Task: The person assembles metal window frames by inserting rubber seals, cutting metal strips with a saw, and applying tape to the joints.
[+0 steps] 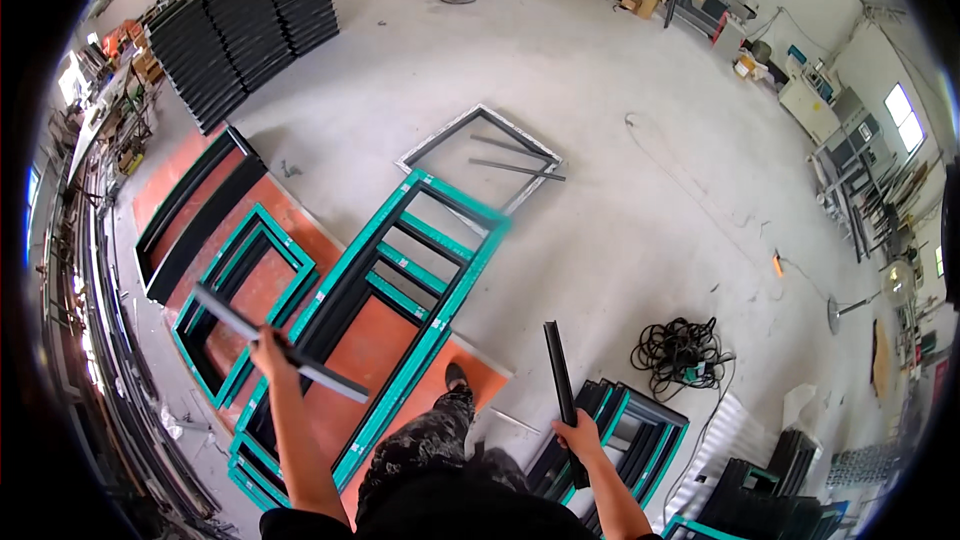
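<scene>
Plainly, left hand (pixel 265 350) grasped one grey bar (pixel 305 361), lower left | right hand (pixel 578 432) grasped one black bar (pixel 562 380), lower centre | I counted one pale-edged frame (pixel 440 134), two loose bars (pixel 515 171), above centre.

The long green-and-black rectangular frame (pixel 430 341) lies on the flat orange board (pixel 484 370); the tangled black cable coil (pixel 665 360) lies (well apart) to its right.

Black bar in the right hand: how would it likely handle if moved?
The black bar is probably stiff: it looks straight. It may tip in the right hand, as most of its length extends to one side. One-handed holding suggests manageable weight.
</scene>
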Tool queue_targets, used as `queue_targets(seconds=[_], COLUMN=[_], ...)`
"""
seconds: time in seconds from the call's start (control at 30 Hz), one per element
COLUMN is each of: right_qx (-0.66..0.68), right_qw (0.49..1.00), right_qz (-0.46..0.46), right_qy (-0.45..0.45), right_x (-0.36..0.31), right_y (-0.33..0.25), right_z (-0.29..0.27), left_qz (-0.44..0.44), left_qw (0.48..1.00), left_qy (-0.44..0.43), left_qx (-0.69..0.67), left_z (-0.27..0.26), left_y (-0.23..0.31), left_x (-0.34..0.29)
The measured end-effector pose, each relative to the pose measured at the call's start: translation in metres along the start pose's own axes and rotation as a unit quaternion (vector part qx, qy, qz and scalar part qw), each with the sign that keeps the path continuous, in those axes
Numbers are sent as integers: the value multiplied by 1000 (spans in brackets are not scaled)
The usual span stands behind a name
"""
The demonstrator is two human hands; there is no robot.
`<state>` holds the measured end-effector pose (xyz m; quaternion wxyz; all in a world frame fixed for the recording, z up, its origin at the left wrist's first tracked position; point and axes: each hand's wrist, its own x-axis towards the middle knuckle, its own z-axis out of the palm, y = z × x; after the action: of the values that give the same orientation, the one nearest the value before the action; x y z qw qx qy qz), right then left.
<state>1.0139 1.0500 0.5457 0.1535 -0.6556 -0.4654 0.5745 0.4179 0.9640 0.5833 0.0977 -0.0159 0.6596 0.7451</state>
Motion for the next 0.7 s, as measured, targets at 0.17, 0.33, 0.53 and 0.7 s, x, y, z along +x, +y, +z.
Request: queue_targets(seconds=[0.17,0.33,0.53,0.7], right_qx=[49,28,-27,-204], right_qw=[998,999,991,957], right_qz=[27,-5,-1,-57], right_qy=[-18,-18,-130,-197], right_x=[88,188,331,459], right_y=[-98,-168,-264,-337], right_z=[5,18,50,113], left_qz=[-224,-168,-167,-206], left_qw=[963,947,965,961], left_qy=[-147,-246,-109,16], left_qx=[21,118,171,186], left_z=[152,229,231,279], left_y=[-72,-59,-95,-87], left_x=[-28,-69,-29,-1])
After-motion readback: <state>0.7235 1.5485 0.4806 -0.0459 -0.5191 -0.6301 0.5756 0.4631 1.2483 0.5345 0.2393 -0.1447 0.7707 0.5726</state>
